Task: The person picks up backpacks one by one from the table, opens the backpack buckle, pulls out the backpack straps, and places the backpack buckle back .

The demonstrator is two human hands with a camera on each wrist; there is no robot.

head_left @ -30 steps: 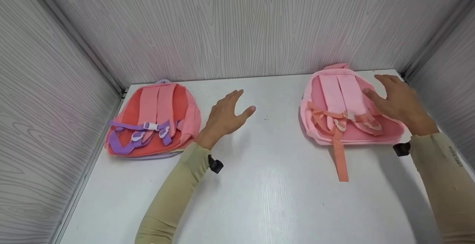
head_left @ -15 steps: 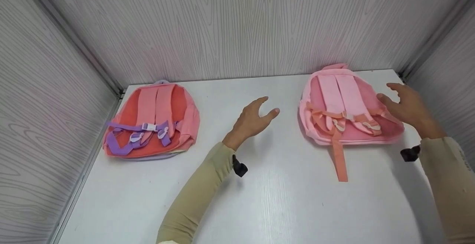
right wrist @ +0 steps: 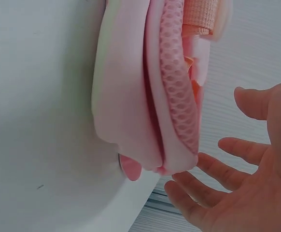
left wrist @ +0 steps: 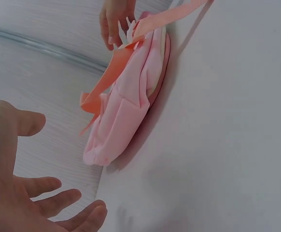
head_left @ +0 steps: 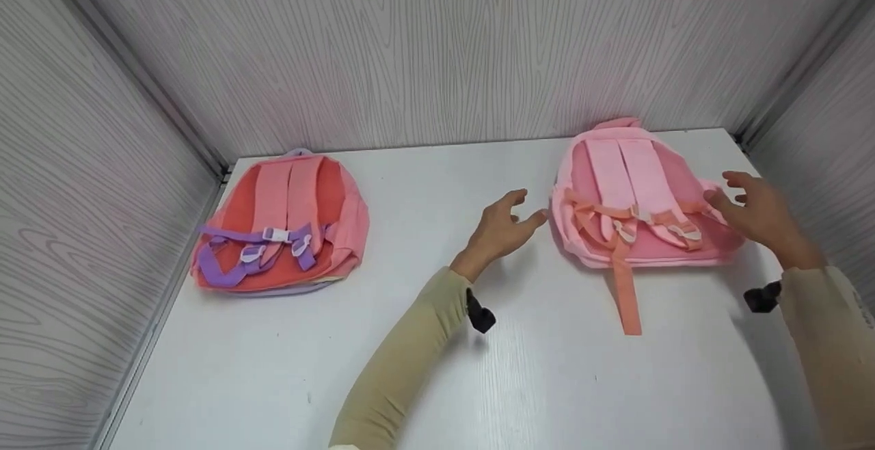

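A pink backpack [head_left: 636, 169] lies on the right of the white table, straps up. Its orange webbing [head_left: 625, 293] trails toward the front. Left of it, my left hand [head_left: 502, 231] hovers with fingers spread and thumb toward the bag, a small gap between them. On the other side, my right hand [head_left: 762, 214] overlaps the bag's right edge in the head view. From the right wrist camera, the right fingers [right wrist: 222, 171] are loosely spread, fingertips right at the bag's padded edge [right wrist: 179, 106]. Neither hand holds anything.
A second backpack [head_left: 270, 193], coral with purple webbing and white buckles, lies at the left of the table [head_left: 437, 176], straps up too. Wood-grain panels [head_left: 437, 46] enclose the back and both sides. Each wrist wears a small black camera [head_left: 481, 314].
My left hand has moved right, from beside the coral backpack to just left of the pink one. My right hand has come slightly nearer the front and right. Both backpacks stay put.
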